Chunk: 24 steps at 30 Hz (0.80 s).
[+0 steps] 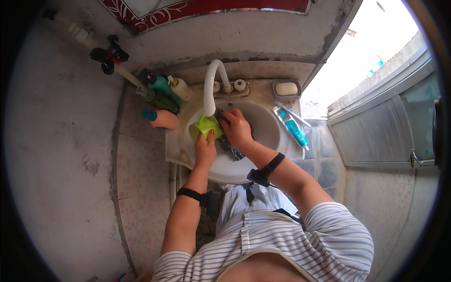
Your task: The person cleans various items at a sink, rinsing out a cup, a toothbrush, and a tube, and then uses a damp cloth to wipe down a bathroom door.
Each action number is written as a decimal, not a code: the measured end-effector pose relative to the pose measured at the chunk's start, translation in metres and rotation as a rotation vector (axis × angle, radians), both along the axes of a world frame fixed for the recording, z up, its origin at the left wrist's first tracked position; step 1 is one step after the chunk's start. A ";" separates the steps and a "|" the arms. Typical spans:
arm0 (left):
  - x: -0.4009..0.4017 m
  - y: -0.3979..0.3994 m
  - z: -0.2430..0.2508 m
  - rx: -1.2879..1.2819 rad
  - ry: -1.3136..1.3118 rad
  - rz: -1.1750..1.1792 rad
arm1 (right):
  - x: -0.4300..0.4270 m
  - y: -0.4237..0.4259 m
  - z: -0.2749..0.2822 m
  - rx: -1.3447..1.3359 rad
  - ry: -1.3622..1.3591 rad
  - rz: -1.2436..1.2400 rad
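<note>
My left hand (205, 149) grips a lime-green plastic cup (210, 127) with a handle, tilted under the spout of the white faucet (209, 91). My right hand (236, 127) is just right of the cup over the washbasin (269, 123), its fingers bent around part of a dark, crumpled item (229, 146), seemingly cloth. The rest of that dark item lies below the hands in the basin. Whether water runs from the spout cannot be told.
Pump bottles (180, 87) and a pink bottle with a blue cap (164, 119) stand left of the basin. On its right are a soap bar (286, 89) in a dish, a toothpaste tube (291, 128) and a toothbrush (297, 117). A metal-framed window panel (380, 130) stands further right.
</note>
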<state>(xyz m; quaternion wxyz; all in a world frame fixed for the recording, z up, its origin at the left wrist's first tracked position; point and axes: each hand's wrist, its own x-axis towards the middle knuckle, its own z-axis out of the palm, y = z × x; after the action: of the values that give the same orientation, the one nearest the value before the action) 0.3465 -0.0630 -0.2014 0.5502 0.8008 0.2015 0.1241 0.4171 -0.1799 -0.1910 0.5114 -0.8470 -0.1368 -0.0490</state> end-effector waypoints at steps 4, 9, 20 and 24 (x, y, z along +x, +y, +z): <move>0.005 -0.005 -0.002 0.153 0.014 -0.073 | -0.015 0.001 0.007 -0.016 -0.069 0.197; 0.003 -0.007 -0.006 0.439 0.097 -0.200 | 0.006 -0.008 0.010 -0.359 0.059 0.243; 0.001 0.013 -0.001 0.311 0.062 -0.257 | 0.022 -0.028 0.005 0.156 -0.036 0.193; 0.006 0.011 -0.001 0.499 -0.235 -0.321 | 0.024 -0.021 0.007 0.193 -0.222 0.293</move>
<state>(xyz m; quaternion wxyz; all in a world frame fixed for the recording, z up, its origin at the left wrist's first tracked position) 0.3526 -0.0516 -0.2021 0.3691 0.9127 -0.0289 0.1730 0.4407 -0.2011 -0.1843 0.5736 -0.7545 -0.3088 -0.0798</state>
